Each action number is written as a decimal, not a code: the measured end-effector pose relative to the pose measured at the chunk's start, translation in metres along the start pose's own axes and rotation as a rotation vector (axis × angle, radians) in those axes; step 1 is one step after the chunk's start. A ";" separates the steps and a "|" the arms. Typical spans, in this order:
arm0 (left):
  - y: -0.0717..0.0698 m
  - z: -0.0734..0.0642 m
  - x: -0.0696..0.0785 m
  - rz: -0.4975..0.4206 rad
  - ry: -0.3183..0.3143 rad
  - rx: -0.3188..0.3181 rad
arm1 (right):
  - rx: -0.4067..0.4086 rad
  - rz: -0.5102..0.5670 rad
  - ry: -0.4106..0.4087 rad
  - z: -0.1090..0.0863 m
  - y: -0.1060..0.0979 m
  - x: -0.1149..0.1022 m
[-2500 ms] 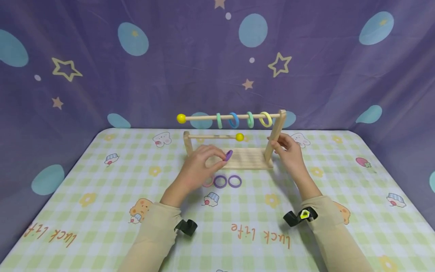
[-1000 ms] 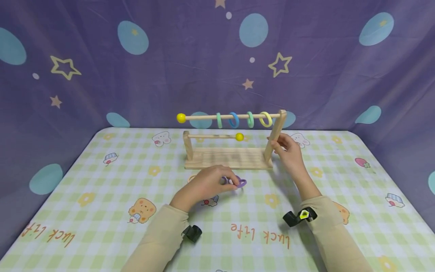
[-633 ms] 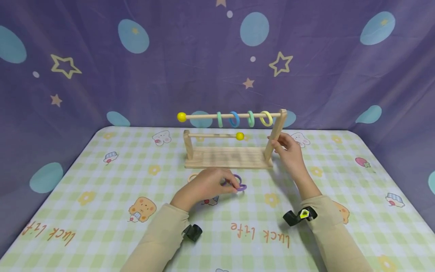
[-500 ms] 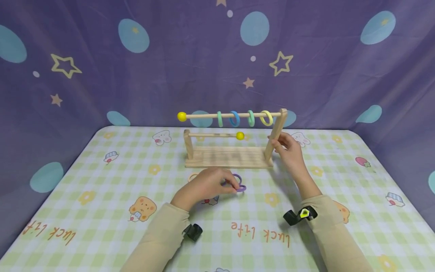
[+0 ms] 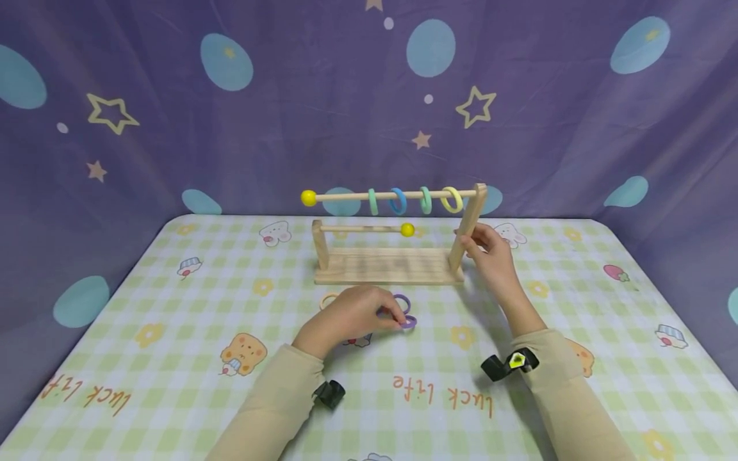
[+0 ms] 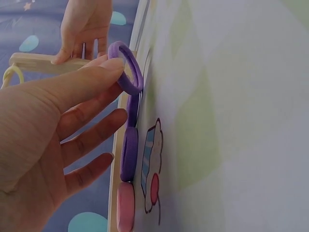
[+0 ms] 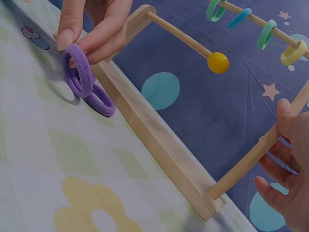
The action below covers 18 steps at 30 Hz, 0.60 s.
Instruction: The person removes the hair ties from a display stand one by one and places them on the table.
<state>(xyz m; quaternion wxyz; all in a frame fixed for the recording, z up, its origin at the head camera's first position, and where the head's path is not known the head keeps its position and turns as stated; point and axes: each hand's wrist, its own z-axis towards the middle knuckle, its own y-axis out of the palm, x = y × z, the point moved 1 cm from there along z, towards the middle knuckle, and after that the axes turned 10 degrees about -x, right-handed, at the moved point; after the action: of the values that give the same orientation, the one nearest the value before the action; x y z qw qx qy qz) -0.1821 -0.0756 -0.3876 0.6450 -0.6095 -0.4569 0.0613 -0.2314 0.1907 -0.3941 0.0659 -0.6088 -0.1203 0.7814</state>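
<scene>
My left hand (image 5: pixel 357 312) pinches a purple hair tie (image 6: pixel 137 79) between thumb and index finger, tilted low over the table just in front of the stand. Close behind it lies another purple hair tie (image 7: pixel 101 102). In the left wrist view the row continues with one more purple hair tie and a pink hair tie (image 6: pixel 126 207), partly hidden from the head by my hand. My right hand (image 5: pixel 490 253) grips the right post of the wooden stand (image 5: pixel 386 265), thumb in front. On the stand's upper rod hang green, blue and yellow hair ties (image 5: pixel 452 201).
The lower rod (image 5: pixel 363 228) ends in a yellow ball (image 5: pixel 407 230) and bears no hair ties; another yellow ball (image 5: pixel 308 198) caps the upper rod. An orange hair tie (image 5: pixel 326 299) lies left of the row on the checked tablecloth (image 5: pixel 173 333). A purple curtain hangs behind.
My left hand has come down from over the stand's base toward the front right, bringing the pinched purple hair tie to the row, then slightly nearer me. My right hand stays on the post.
</scene>
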 end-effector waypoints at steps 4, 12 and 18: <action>0.000 -0.001 0.002 0.000 -0.015 -0.005 | -0.002 -0.002 0.004 0.000 0.000 0.001; 0.000 -0.001 0.003 -0.044 -0.027 -0.023 | -0.004 -0.005 -0.012 0.000 -0.001 0.002; -0.001 -0.001 0.004 -0.093 -0.021 -0.027 | -0.002 -0.002 -0.017 0.000 0.000 0.001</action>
<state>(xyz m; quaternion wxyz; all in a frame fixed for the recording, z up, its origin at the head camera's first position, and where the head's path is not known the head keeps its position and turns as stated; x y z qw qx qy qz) -0.1794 -0.0740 -0.3839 0.6339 -0.5956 -0.4923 0.0316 -0.2317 0.1915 -0.3952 0.0650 -0.6023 -0.1224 0.7862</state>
